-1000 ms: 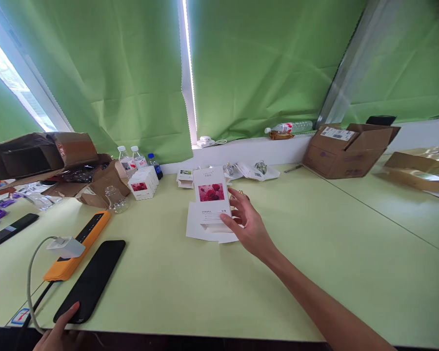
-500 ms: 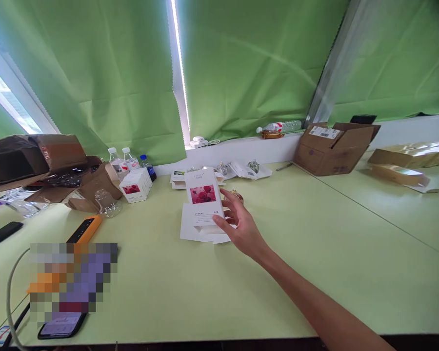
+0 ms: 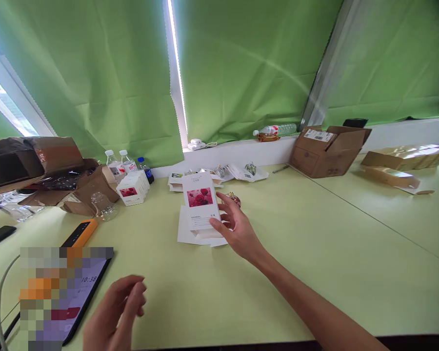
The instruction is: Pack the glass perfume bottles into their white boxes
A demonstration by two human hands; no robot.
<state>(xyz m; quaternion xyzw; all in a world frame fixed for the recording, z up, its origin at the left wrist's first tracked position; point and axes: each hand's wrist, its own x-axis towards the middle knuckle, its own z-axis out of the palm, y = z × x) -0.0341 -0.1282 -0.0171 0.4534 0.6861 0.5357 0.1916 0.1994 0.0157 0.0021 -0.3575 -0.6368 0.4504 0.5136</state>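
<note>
My right hand (image 3: 237, 229) grips the right side of a white carton (image 3: 200, 214) printed with red roses, thumb on the front edge. The carton stands tilted, with its white flaps spread open at the bottom toward me. Just behind my fingers, a red-and-gold ornament-like glass piece (image 3: 234, 199) is partly hidden. My left hand (image 3: 119, 312) is over the front of the table, to the right of a tablet (image 3: 89, 287). Its fingers are loosely bent, with nothing visible in them.
At the back are small white boxes with glass pieces (image 3: 250, 169), and left of them a rose-printed white box stack (image 3: 133, 187), bottles (image 3: 116, 166) and a clear jar (image 3: 104, 207). Cardboard boxes stand left (image 3: 58, 156) and right (image 3: 325, 153). An orange power strip (image 3: 81, 233) lies left.
My left hand has come into view at the lower left, beside the tablet. My right hand keeps its hold on the carton; the whole view has shifted slightly.
</note>
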